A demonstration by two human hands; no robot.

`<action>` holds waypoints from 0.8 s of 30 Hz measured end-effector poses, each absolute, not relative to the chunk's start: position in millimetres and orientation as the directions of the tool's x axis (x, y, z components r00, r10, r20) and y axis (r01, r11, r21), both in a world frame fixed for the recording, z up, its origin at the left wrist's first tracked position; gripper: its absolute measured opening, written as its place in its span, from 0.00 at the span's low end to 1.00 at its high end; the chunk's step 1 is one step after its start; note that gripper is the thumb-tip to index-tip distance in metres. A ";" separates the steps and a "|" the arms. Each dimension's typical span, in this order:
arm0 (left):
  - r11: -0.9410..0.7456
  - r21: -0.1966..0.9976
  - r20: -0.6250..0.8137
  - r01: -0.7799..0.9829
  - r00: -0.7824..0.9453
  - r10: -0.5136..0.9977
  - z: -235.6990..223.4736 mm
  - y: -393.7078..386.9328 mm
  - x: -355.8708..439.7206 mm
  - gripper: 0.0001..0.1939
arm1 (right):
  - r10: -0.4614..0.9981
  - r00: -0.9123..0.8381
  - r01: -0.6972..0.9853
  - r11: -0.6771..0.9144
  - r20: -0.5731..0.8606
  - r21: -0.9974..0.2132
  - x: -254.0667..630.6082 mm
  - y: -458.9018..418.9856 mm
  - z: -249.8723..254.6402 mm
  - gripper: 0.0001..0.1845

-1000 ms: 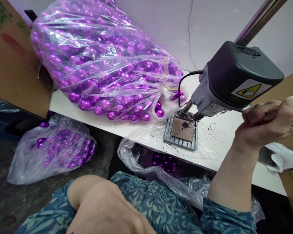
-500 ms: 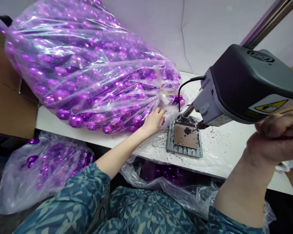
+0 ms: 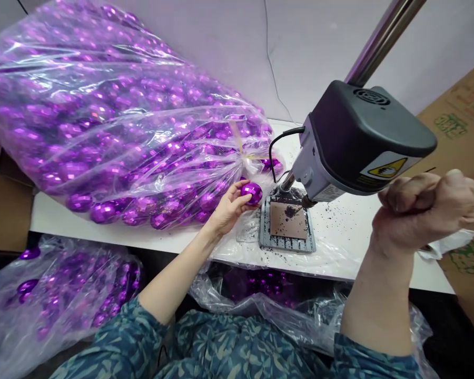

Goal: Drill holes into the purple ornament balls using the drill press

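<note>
A shiny purple faceted ball [image 3: 252,194], like a small disco ball bauble, is pinched in the fingers of my left hand [image 3: 229,208]. That hand is just left of the base [image 3: 265,239] of a small bench drill press [image 3: 363,139]. A brown square board [image 3: 288,221] lies on the base, with dark shavings heaped under the thin drill bit. My right hand [image 3: 426,208] is closed in a fist at the right side of the drill head; whatever its fingers wrap round is hidden.
A huge clear bag [image 3: 142,121] of purple balls, tied at its neck, fills the table's left side. Another bag [image 3: 71,295] of balls hangs lower left. Crumpled plastic [image 3: 260,305] lies below the white table's edge [image 3: 174,239]. Cardboard boxes [image 3: 458,126] stand at both sides.
My left hand has come away from the bag's neck and now shows a purple ball in its fingers. The right hand stays in a fist by the drill. The view has shifted right.
</note>
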State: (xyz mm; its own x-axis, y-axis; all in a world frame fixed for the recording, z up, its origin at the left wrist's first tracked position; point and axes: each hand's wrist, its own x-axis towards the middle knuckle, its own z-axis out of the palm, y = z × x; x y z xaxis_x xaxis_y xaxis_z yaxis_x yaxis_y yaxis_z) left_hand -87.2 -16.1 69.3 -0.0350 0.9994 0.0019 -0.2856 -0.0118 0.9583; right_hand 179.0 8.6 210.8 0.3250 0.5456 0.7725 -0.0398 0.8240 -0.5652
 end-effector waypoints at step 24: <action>-0.008 0.936 0.003 -0.352 -0.015 1.000 15.6 3.6 -6.3 0.34 | 0.555 0.266 -0.118 0.830 0.788 -0.545 180.1 10.6 205.5 0.31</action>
